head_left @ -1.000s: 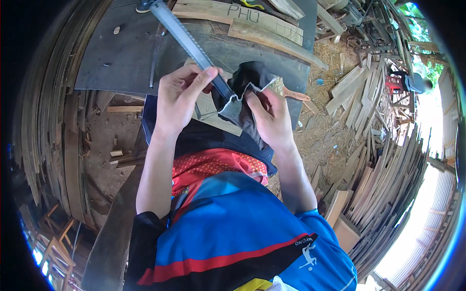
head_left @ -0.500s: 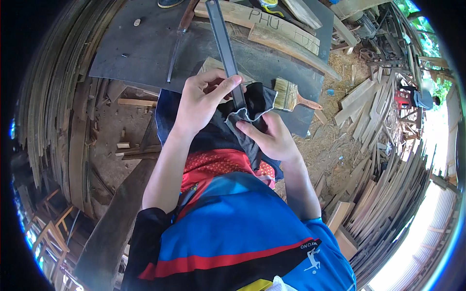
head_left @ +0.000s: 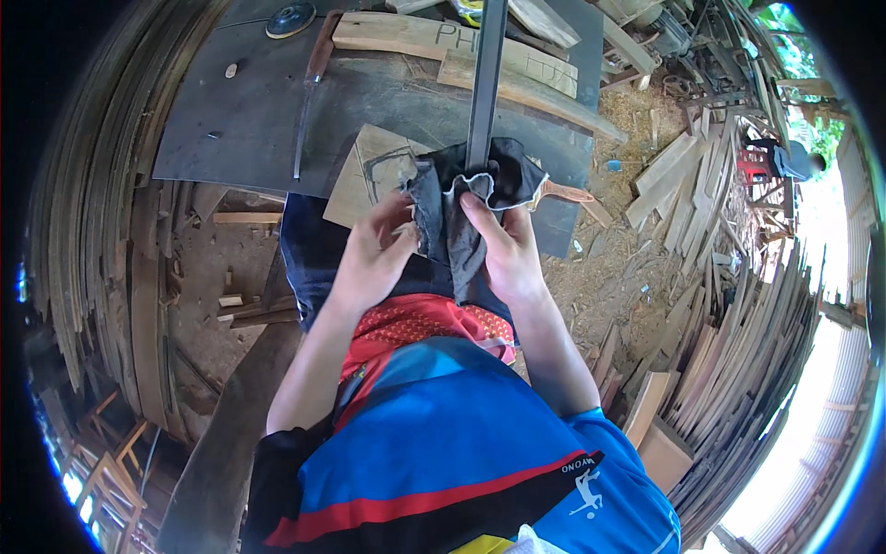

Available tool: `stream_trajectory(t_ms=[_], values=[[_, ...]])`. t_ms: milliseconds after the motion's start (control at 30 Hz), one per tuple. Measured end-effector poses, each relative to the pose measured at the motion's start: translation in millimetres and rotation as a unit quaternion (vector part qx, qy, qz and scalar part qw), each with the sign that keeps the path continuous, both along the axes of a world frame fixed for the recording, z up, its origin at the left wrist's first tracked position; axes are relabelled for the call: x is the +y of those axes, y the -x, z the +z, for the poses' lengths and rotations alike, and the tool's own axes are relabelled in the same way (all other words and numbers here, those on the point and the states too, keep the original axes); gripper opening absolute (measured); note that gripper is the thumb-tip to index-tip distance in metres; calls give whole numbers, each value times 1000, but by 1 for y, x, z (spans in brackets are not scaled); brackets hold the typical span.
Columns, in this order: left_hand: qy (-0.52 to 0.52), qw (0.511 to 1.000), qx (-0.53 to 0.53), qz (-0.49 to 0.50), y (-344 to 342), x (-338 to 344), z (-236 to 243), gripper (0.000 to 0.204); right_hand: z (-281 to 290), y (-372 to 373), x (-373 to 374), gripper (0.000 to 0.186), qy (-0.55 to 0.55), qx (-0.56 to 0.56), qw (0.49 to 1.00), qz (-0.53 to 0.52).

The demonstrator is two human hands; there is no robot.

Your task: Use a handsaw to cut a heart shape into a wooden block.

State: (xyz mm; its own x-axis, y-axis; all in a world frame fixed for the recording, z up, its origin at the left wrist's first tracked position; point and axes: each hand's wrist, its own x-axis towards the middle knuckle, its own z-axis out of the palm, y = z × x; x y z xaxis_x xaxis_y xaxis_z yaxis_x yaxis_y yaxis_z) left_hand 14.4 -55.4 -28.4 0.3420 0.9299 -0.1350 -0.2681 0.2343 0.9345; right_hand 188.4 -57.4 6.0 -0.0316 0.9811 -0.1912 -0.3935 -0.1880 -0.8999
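Observation:
A long flat metal bar, like a steel straightedge, points away from me over the bench. Its near end sits in the folds of a black cloth with a pale frayed edge. My right hand grips the cloth around that end, thumb on top. My left hand pinches the left edge of the cloth, off the bar. Under the cloth and left fingers lies a square piece of wood with dark lines on it. A paintbrush shows only its handle at the right; the cloth hides its bristles.
The dark bench top carries a long tool with a wooden handle, a round disc and a marked plank. Stacked boards stand right, more left. A person is far right.
My left hand has let go of the bar and moved down to the cloth's left edge. The bar now stands more upright and further right, its near end still in the cloth.

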Motion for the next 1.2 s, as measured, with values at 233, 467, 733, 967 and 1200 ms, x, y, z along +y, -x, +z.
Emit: stream_trajectory(t_ms=[233,467,733,967,1200], values=[[90,985,-110,-94,-26,-12,15,62,12,13,7,17,-89,-16,995,-38],[83,990,-19,-113,-27,-8,24,26,30,0,8,35,-101,-86,990,46],[63,992,62,-91,-15,-3,48,22,50,-27,17,31,-325,-429,840,-67],[-10,996,20,-90,-12,-10,42,23,33,-29,-1,41,-138,-224,964,23],[-24,994,-8,-105,-21,-12,43,20,16,5,18,43,-88,23,991,95]])
